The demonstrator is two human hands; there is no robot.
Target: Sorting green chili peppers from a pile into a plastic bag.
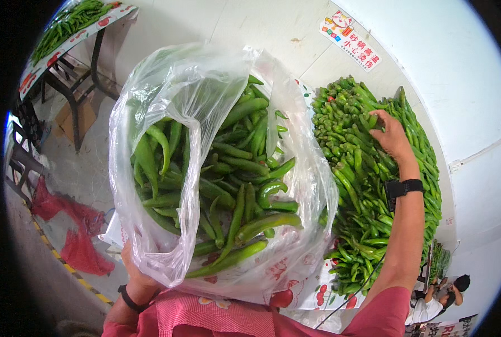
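Note:
A clear plastic bag (191, 236) with a wide mouth lies before me on a cherry-print tablecloth (309, 297). Long green chili peppers (233, 168) fill much of it. My left hand (137, 267) holds the bag at its lower left edge, with the fingers hidden behind the plastic. To the right is a big heap of green chili peppers (355, 151), many with their stem ends facing me. My right hand (389, 132) is over the upper part of this heap, its thumb and forefinger around one green chili pepper (373, 121).
Another table (75, 40) with green peppers stands at upper left, above black metal legs (73, 109) and a cardboard box (80, 116). Red netting (80, 244) lies on the floor. A sticker with writing (351, 40) is on the wall. Other people (429, 309) are at lower right.

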